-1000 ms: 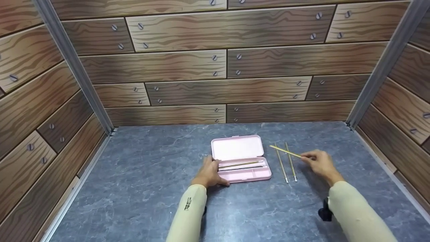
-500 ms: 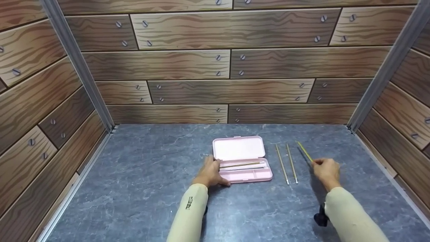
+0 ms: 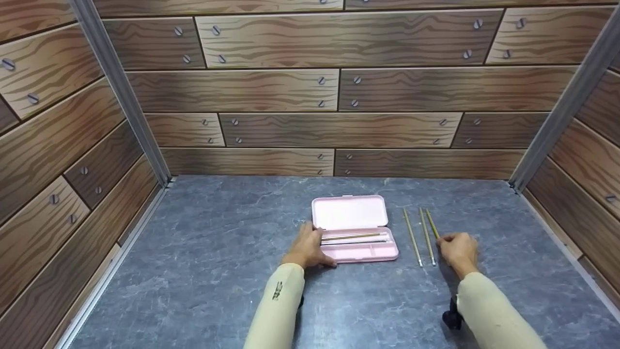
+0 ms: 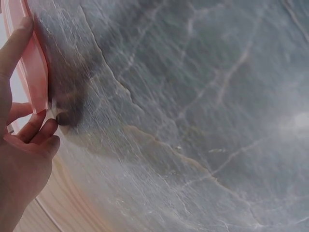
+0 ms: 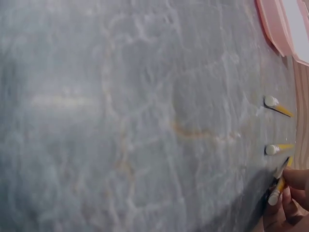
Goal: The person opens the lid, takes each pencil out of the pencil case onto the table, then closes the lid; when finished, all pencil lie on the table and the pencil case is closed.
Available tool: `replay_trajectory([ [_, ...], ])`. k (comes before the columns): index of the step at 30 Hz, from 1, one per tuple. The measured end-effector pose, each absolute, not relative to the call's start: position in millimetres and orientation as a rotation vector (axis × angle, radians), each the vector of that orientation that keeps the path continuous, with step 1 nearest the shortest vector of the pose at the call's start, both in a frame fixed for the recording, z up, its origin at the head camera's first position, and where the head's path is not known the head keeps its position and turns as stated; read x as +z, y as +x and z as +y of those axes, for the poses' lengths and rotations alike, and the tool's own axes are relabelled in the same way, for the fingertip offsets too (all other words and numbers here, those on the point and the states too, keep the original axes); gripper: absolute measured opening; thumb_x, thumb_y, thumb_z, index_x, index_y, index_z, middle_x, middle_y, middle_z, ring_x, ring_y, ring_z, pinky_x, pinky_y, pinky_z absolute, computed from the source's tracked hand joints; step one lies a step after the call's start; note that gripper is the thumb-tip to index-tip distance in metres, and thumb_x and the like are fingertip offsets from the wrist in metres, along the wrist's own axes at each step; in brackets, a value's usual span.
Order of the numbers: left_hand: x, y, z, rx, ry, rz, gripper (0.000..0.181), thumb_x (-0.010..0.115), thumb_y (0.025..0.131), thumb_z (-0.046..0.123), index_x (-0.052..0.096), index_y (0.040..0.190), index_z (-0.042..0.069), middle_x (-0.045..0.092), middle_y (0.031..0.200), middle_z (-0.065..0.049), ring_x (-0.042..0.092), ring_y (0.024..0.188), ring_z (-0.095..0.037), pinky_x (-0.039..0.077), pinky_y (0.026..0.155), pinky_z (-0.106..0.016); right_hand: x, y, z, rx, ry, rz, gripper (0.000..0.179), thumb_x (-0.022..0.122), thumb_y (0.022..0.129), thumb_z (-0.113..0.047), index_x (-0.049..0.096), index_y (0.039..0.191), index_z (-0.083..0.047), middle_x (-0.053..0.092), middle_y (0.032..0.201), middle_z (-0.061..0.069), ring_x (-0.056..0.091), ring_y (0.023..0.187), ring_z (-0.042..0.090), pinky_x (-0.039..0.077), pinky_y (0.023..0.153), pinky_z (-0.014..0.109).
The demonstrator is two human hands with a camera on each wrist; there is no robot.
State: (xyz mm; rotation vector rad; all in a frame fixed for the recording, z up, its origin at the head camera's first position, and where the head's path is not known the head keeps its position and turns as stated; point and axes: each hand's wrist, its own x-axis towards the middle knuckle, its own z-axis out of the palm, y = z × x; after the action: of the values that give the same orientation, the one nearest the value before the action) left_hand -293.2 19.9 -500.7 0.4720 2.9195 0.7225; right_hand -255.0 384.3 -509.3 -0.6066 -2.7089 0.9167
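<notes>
An open pink pencil case point(image 3: 346, 253) lies on the table with its lid tipped back; a brownish pencil point(image 3: 353, 237) rests in its rear compartment. My left hand point(image 3: 308, 246) grips the case's left end; the left wrist view shows the thumb along the wall of the pink case point(image 4: 34, 67) and fingers at its corner. My right hand point(image 3: 459, 249) pinches a yellow pencil point(image 3: 432, 223) near its eraser end, right of two other pencils point(image 3: 412, 237) on the table. In the right wrist view, the held pencil's white eraser point(image 5: 273, 198) shows beside the fingers.
The grey marbled table point(image 3: 203, 271) meets wood-patterned walls point(image 3: 271, 131) at the back and both sides. Metal posts point(image 3: 121, 92) stand in the corners. A black device point(image 3: 453, 317) sits under the right sleeve.
My right hand has swung the pencil from lying across the other two to beside them on the right, pointing away, then shifted slightly left. The left hand stays on the pencil case.
</notes>
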Motion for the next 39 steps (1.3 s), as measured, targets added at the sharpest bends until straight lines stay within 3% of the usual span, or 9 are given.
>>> replay_trajectory([
  [5, -502.5, -293.9, 20.4, 0.721, 0.489, 2.939, 0.08, 0.098, 0.059, 0.04, 0.066, 0.123, 0.004, 0.051, 0.124, -0.011, 0.047, 0.119, -0.025, 0.045, 0.106, -0.039, -510.0, -254.6, 382.9, 0.924, -0.611, -2.7, 0.025, 0.066, 0.093, -0.015, 0.075, 0.103, 0.006, 0.074, 0.1, 0.024, 0.067, 0.08, 0.034, 0.05, 0.071, 0.042],
  [11, -503.9, -293.2, 19.0, 0.732, 0.512, 2.945, 0.075, 0.098, 0.059, 0.04, 0.067, 0.116, 0.004, 0.052, 0.123, -0.011, 0.048, 0.118, -0.026, 0.046, 0.105, -0.04, -510.6, -253.8, 382.1, 0.911, -0.591, -2.697, 0.026, 0.066, 0.092, -0.014, 0.075, 0.103, 0.007, 0.074, 0.1, 0.025, 0.067, 0.089, 0.041, 0.052, 0.08, 0.051],
  [16, -502.1, -292.9, 19.9, 0.74, 0.472, 2.921, 0.081, 0.098, 0.06, 0.04, 0.065, 0.125, 0.005, 0.051, 0.125, -0.011, 0.047, 0.119, -0.025, 0.046, 0.106, -0.04, -510.7, -253.5, 382.7, 0.912, -0.574, -2.7, 0.028, 0.065, 0.092, -0.016, 0.074, 0.105, 0.007, 0.073, 0.103, 0.026, 0.065, 0.099, 0.048, 0.051, 0.086, 0.055],
  [21, -502.2, -292.7, 19.0, 0.74, 0.469, 2.919, 0.086, 0.098, 0.06, 0.04, 0.063, 0.131, 0.005, 0.05, 0.125, -0.01, 0.046, 0.12, -0.025, 0.045, 0.107, -0.041, -512.2, -252.4, 381.8, 0.933, -0.525, -2.653, 0.031, 0.065, 0.093, -0.018, 0.073, 0.107, 0.009, 0.073, 0.103, 0.027, 0.066, 0.097, 0.046, 0.051, 0.085, 0.055],
  [25, -502.7, -291.7, 18.7, 0.733, 0.468, 2.92, 0.084, 0.098, 0.06, 0.04, 0.064, 0.129, 0.005, 0.05, 0.126, -0.01, 0.046, 0.12, -0.025, 0.045, 0.107, -0.041, -512.6, -254.2, 377.6, 0.974, -0.429, -2.536, 0.034, 0.07, 0.093, -0.018, 0.071, 0.113, 0.009, 0.073, 0.101, 0.026, 0.069, 0.088, 0.036, 0.054, 0.074, 0.036],
  [30, -502.4, -291.1, 18.7, 0.732, 0.448, 2.914, 0.085, 0.098, 0.059, 0.039, 0.064, 0.129, 0.005, 0.05, 0.124, -0.009, 0.046, 0.118, -0.024, 0.045, 0.107, -0.04, -510.5, -261.6, 368.1, 1.057, -0.272, -2.433, 0.033, 0.076, 0.091, -0.018, 0.073, 0.114, 0.006, 0.073, 0.103, 0.023, 0.064, 0.08, 0.006, 0.043, 0.066, 0.008],
  [34, -502.0, -291.0, 19.6, 0.724, 0.448, 2.921, 0.085, 0.098, 0.059, 0.039, 0.064, 0.13, 0.005, 0.051, 0.123, -0.009, 0.047, 0.118, -0.024, 0.045, 0.107, -0.039, -507.6, -268.2, 357.8, 1.203, -0.172, -2.43, 0.037, 0.076, 0.091, -0.016, 0.07, 0.119, 0.008, 0.072, 0.11, 0.025, 0.056, 0.08, -0.011, 0.043, 0.071, 0.002],
  [39, -500.7, -291.5, 21.6, 0.73, 0.455, 2.918, 0.083, 0.098, 0.06, 0.038, 0.065, 0.127, 0.004, 0.051, 0.123, -0.01, 0.047, 0.117, -0.024, 0.045, 0.107, -0.04, -503.0, -276.1, 337.7, 1.324, -0.054, -2.467, 0.038, 0.076, 0.09, -0.012, 0.068, 0.121, 0.009, 0.072, 0.113, 0.026, 0.06, 0.083, -0.011, 0.046, 0.076, 0.004],
])
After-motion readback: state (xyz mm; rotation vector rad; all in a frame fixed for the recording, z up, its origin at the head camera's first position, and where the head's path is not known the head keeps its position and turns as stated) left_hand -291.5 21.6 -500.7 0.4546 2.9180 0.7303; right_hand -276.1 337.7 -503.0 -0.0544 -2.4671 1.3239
